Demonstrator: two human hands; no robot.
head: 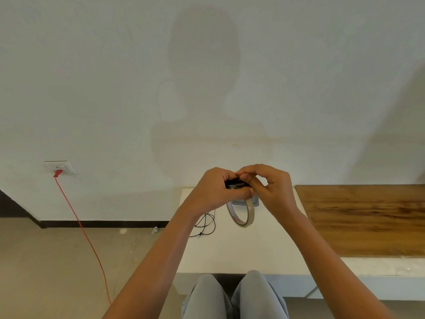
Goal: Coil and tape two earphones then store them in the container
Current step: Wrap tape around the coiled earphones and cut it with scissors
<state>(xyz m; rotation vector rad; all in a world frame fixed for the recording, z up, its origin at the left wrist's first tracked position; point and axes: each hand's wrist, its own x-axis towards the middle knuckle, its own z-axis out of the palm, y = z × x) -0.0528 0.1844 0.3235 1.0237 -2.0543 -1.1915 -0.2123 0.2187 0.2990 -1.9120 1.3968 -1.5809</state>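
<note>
My left hand [213, 189] grips a small black coiled earphone [235, 183], held up above the white table [253, 249]. My right hand [269, 187] meets it from the right, fingertips pinched on the coil, likely on a strip of tape. A tan tape roll [242, 214] hangs just below the hands, seemingly by its tape. A second black earphone [205, 224] lies loose on the table under my left wrist. Part of a grey container [255, 201] shows behind the roll, mostly hidden by my hands.
A wooden board [363, 217] covers the table's right side. A red cable [85, 236] runs from a wall socket [60, 168] down across the floor at the left. My knees [234, 295] sit under the table's front edge.
</note>
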